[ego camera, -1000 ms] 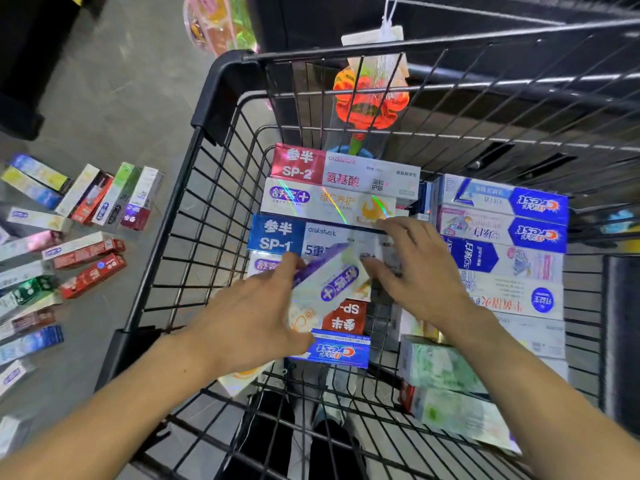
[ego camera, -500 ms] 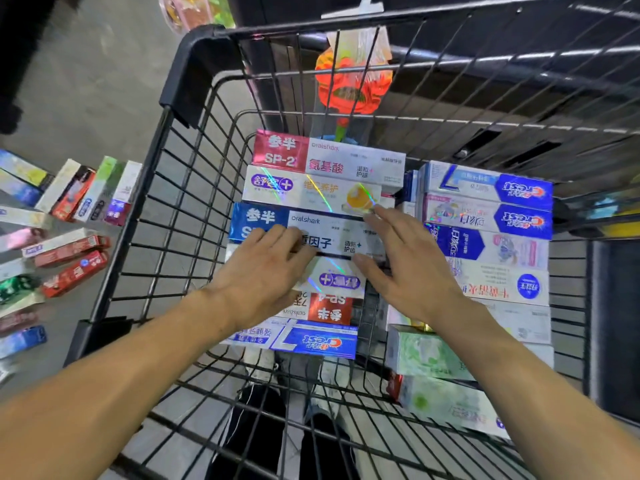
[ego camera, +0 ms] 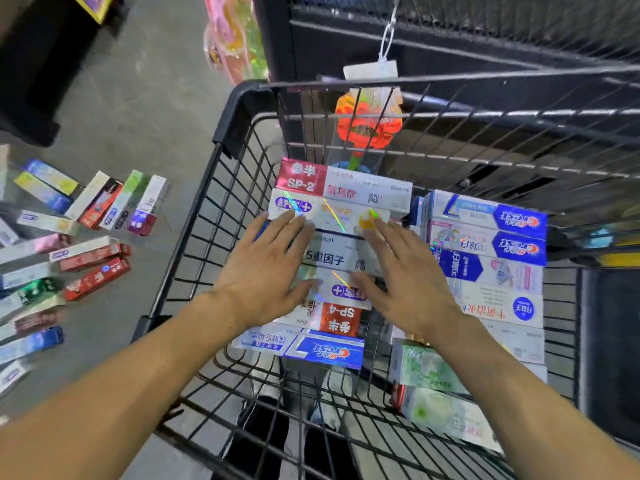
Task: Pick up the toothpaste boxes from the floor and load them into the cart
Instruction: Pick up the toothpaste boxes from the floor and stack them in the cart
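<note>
Inside the black wire cart, toothpaste boxes lie flat in two rows. The left row runs from a red SP-2 box at the far end to a blue Crest box nearest me. The right row holds more Crest boxes. My left hand and my right hand both lie flat, fingers spread, on top of the left row, holding nothing. Several more toothpaste boxes lie scattered on the grey floor left of the cart.
A bagged orange toy hangs behind the cart's far wall. A pink packaged item sits on the floor beyond the cart. A dark shelf base stands at the upper left. My shoes show through the cart's bottom.
My left hand laid a holographic box onto the left row and let go. Both hands then slid forward over the row and now rest flat.
</note>
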